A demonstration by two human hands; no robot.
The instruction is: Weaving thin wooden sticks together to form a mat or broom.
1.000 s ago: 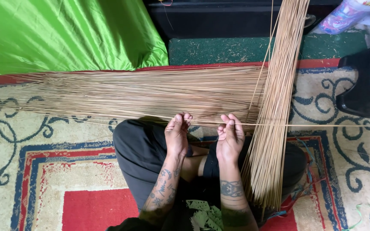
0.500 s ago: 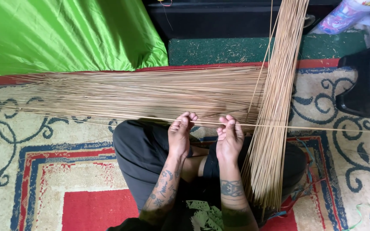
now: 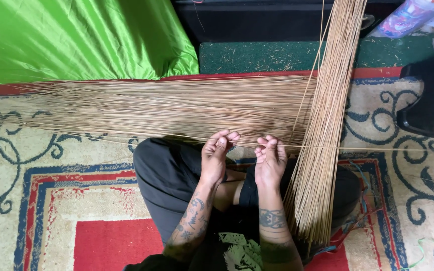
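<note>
I sit cross-legged on a patterned carpet. My left hand (image 3: 216, 153) and my right hand (image 3: 270, 156) are side by side above my knees, fingers curled, both pinching one thin tan stick (image 3: 367, 148) that runs sideways across the view. Just beyond my fingers lies a wide horizontal pile of thin sticks (image 3: 167, 106). A second bundle of sticks (image 3: 322, 125) stands steeply at my right, its lower end resting on my right leg and its top leaving the frame.
A bright green cloth (image 3: 71, 37) covers the far left. A dark green mat (image 3: 287, 55) and black furniture lie beyond the sticks. A black object (image 3: 425, 108) and blue plastic sit at the right edge. The carpet (image 3: 51, 190) surrounds me.
My hands have shifted slightly and the fingers have curled more tightly on the single stick. The piles have not moved.
</note>
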